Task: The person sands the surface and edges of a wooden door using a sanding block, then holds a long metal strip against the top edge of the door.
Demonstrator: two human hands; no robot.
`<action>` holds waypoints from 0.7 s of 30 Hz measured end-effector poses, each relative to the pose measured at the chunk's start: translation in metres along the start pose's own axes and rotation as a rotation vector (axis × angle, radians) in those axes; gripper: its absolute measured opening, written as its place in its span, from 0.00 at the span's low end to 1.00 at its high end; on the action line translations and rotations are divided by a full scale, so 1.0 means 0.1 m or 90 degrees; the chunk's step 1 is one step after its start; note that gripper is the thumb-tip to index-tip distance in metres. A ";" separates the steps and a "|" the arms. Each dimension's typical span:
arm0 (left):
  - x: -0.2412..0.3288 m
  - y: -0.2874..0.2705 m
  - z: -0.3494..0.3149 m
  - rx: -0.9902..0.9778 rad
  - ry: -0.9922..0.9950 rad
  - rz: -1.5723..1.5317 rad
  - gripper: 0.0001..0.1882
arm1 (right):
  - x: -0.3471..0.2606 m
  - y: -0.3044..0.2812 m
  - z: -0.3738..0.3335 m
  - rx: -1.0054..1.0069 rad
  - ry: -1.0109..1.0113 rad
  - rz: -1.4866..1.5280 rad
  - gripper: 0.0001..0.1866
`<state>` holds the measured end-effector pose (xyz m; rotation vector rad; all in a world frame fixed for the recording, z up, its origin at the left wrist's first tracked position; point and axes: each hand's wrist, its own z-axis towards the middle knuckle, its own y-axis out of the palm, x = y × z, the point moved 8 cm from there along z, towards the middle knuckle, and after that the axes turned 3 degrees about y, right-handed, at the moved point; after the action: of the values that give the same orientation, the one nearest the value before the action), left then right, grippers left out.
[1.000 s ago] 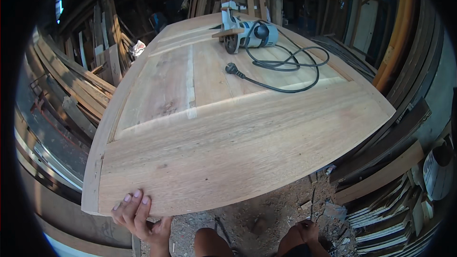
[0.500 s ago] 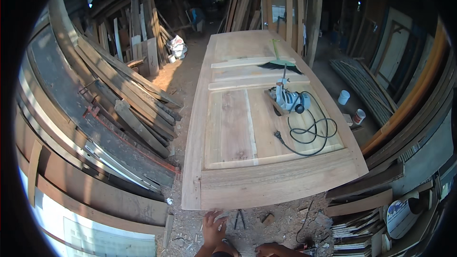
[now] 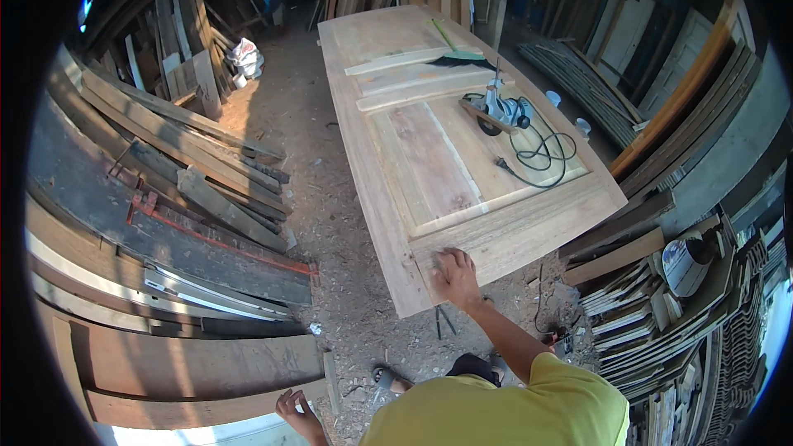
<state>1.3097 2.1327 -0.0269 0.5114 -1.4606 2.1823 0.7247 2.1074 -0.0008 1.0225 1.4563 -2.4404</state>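
Note:
A large panelled wooden door point(image 3: 388, 190) lies flat in front of me. My right hand point(image 3: 456, 278) rests on its near end, close to the left corner, with the fingers apart and slightly blurred. Low on the left, my left hand point(image 3: 299, 415) hangs beside some boards, its fingers loosely bent and apart, holding nothing. Toward the door's right edge sits a corded blue-grey power tool point(image 3: 499, 109), its black cable point(image 3: 541, 157) coiled on the panel. Behind it lies a green-handled brush point(image 3: 458, 56) with dark bristles.
Stacked planks point(image 3: 182, 136) and a red metal bar clamp point(image 3: 215, 235) line the left side. Thin wood strips point(image 3: 628, 306) are piled at right. A white bucket point(image 3: 553, 98) stands past the door. Wood chips litter the dirt floor point(image 3: 330, 223).
My right hand has come forward onto the door's near end. The left hand has swung out to the lower left. The view has shifted, and my yellow sleeve now shows.

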 end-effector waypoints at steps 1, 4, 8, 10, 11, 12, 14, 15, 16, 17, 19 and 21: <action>-0.23 -0.11 0.19 0.000 -0.019 0.013 0.08 | 0.01 0.00 -0.11 0.022 0.014 -0.058 0.24; -0.81 -0.62 0.54 0.072 -0.094 0.063 0.03 | -0.11 0.15 -0.19 0.056 -0.010 -0.146 0.26; -1.24 -0.51 1.03 0.091 -0.159 0.053 0.06 | -0.28 0.17 -0.05 0.084 0.006 -0.171 0.21; -1.04 -0.18 1.35 0.087 -0.102 0.001 0.07 | -0.25 0.23 0.13 0.059 0.082 -0.157 0.19; -0.80 0.02 1.57 0.044 -0.050 -0.040 0.07 | -0.20 0.25 0.24 0.093 0.107 -0.178 0.16; -0.52 0.22 1.79 0.000 0.003 -0.078 0.07 | -0.17 0.29 0.35 0.116 0.126 -0.180 0.15; -0.07 0.61 2.17 -0.061 0.065 -0.140 0.08 | -0.30 0.36 0.66 0.120 0.159 -0.149 0.12; 0.19 0.83 2.40 -0.114 0.123 -0.155 0.08 | -0.17 0.49 0.81 0.093 0.177 -0.090 0.11; 0.40 0.92 2.62 -0.147 0.188 -0.163 0.09 | -0.10 0.63 1.01 0.072 0.183 -0.017 0.10; 0.43 1.09 2.79 -0.184 0.204 -0.173 0.09 | -0.03 0.82 1.22 0.040 0.196 0.047 0.09; 0.43 1.47 3.19 -0.259 0.237 -0.185 0.10 | -0.37 1.10 1.64 0.029 0.116 0.075 0.06; 0.28 1.81 3.62 -0.293 0.240 -0.171 0.09 | -0.62 1.50 2.04 -0.002 0.082 0.157 0.04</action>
<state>1.2025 1.7419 -0.0156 0.1161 -1.5118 1.5614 0.7362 1.8476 -0.0108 1.2943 1.2808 -2.2352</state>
